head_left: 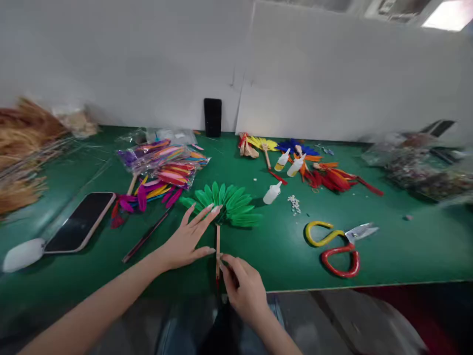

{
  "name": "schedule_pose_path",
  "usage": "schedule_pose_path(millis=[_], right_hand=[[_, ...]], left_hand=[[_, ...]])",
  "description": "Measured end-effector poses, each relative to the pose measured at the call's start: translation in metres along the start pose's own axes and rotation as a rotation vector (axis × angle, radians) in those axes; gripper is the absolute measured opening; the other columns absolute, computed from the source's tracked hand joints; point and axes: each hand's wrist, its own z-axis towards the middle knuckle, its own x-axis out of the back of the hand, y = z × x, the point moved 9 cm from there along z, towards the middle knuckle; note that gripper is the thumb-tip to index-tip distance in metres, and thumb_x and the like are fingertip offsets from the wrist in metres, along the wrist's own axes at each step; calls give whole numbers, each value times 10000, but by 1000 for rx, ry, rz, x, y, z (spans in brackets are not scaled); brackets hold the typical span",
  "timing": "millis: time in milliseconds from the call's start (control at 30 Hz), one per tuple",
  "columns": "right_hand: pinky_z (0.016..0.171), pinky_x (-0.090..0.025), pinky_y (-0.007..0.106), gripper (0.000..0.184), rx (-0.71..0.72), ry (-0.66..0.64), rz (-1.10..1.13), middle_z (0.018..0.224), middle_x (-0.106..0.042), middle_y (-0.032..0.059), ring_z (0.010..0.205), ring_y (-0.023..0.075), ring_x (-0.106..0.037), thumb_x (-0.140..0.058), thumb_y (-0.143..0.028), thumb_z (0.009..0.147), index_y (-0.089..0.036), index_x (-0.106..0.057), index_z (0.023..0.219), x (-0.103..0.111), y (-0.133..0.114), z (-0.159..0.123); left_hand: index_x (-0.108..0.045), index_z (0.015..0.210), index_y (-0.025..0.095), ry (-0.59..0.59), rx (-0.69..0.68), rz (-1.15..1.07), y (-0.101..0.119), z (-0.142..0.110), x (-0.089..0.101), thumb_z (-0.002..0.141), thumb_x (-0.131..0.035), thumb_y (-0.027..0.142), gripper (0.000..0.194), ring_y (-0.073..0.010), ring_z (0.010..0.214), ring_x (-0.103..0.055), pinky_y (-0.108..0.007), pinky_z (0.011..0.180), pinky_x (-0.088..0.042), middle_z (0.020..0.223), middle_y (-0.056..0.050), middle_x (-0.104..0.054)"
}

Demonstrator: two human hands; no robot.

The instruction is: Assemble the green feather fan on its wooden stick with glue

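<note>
A green feather fan (229,204) on a thin wooden stick (218,245) lies on the green table (406,246). My left hand (188,236) lies flat and open beside the stick, its fingertips touching the lower left feathers. My right hand (244,286) is at the near table edge, its fingers pinched on the stick's lower end.
A phone (80,222) and a white oval object (22,254) lie at left. Bags of coloured feathers (164,165), small glue bottles (272,193), white beads (294,203), red-and-yellow scissors (338,244), other feather fans (295,153) and a dark upright phone (213,117) are about.
</note>
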Motion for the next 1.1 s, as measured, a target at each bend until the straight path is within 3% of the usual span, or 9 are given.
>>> schedule_pose_path(millis=[233,1100], right_hand=[[573,-468,251,207,-1,13,8,782,-663,49,654,165,-610,-383,-171,897,-169,-548,1021,2,1,-1],[589,-476,242,228,13,18,32,793,-658,47,661,155,-605,-378,-154,896,-171,-545,1050,4,0,-1]], left_hand=[[204,1412,185,41,-49,33,1,3,-5,877,-295,590,836,-251,1382,-121,-482,1094,53,1480,-93,-241],[159,1427,183,32,-33,43,0,3,-5,874,-310,589,831,-235,1382,-131,-458,1100,29,1494,-88,-204]])
